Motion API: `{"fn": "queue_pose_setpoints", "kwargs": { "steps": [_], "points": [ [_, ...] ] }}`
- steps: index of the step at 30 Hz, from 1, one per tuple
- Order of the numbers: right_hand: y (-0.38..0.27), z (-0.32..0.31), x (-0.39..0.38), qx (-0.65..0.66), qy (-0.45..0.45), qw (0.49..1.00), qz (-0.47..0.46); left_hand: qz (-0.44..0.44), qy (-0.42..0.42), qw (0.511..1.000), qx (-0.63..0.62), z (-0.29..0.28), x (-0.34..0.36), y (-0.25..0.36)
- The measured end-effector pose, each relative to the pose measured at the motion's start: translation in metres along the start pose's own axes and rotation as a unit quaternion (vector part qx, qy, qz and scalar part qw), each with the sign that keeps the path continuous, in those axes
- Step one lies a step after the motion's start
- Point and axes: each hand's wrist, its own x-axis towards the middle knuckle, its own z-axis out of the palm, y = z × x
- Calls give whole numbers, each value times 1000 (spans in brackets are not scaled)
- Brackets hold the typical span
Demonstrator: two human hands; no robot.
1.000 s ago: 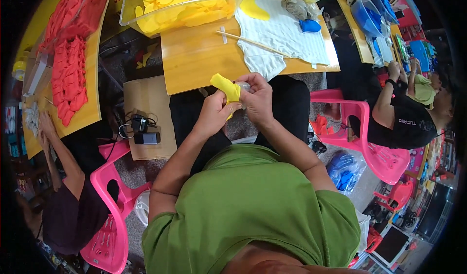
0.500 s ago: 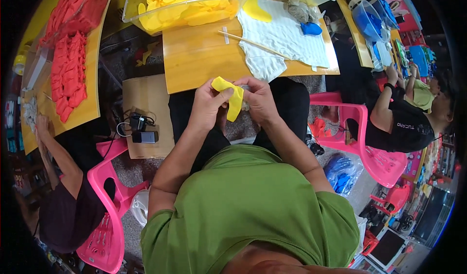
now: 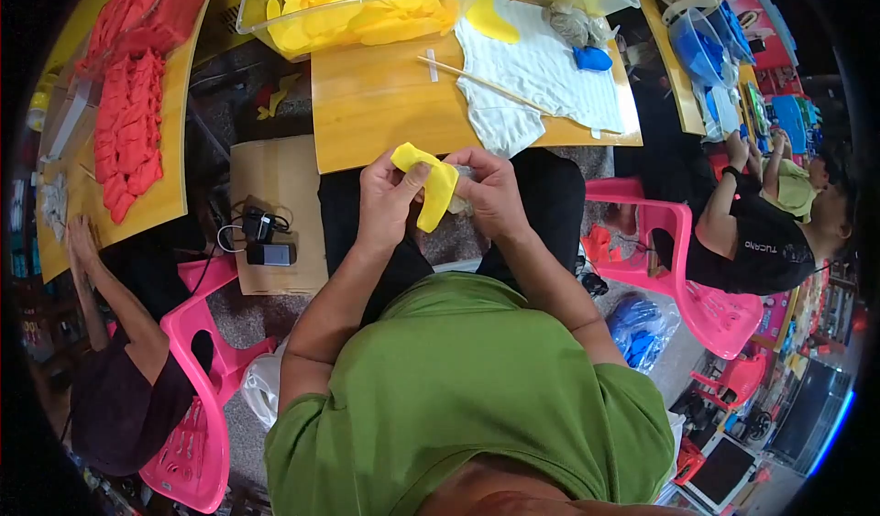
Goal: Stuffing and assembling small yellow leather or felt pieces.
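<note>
Above my lap, near the table's front edge, a curved yellow fabric piece (image 3: 438, 193) hangs from my hands. My left hand (image 3: 389, 201) pinches it, the thumb pressed on its front face. At its right edge my right hand (image 3: 492, 191) is closed with thumb and fingers together. Below those fingers shows a little of a pale, greyish wad (image 3: 461, 206), mostly hidden. Whether the right fingers grip the fabric, the wad or both I cannot make out.
On the wooden table (image 3: 367, 122) lie a white cloth (image 3: 500, 113), a thin stick (image 3: 486, 85), a blue piece (image 3: 592, 59) and a grey clump (image 3: 570, 27). A clear bin (image 3: 367, 3) holds yellow pieces. Co-workers sit on both sides by pink chairs (image 3: 206, 424). Red pieces (image 3: 128, 136) lie left.
The yellow piece has shifted slightly left and down in my hands, and my right hand's fingers have moved a little. The left co-worker's hands have moved slightly.
</note>
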Motion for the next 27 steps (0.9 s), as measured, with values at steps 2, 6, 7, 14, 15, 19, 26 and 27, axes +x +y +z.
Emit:
{"fn": "queue_pose_setpoints", "kwargs": {
  "steps": [2,6,7,14,15,19,26,27],
  "points": [
    [4,-6,1,-25,6,1000,6,-22,10,1000,-18,0,2,1],
    [-2,2,-1,-33,3,999,27,-28,26,999,-37,-6,2,-3],
    [0,3,-1,-34,3,999,27,-29,26,999,-37,-4,2,-3],
    [7,2,1,-34,24,999,23,-14,72,995,-62,5,-1,-3],
    [9,1,2,-37,28,999,7,-46,64,989,-122,6,-1,-6],
    [15,2,3,-9,34,999,5,-69,43,986,-142,11,-8,-12],
    [28,-3,5,-189,75,977,-69,-76,24,996,-48,12,-12,-27],
    [29,-4,6,-212,90,970,-77,-75,9,996,-38,10,-12,-29]
  ]
}}
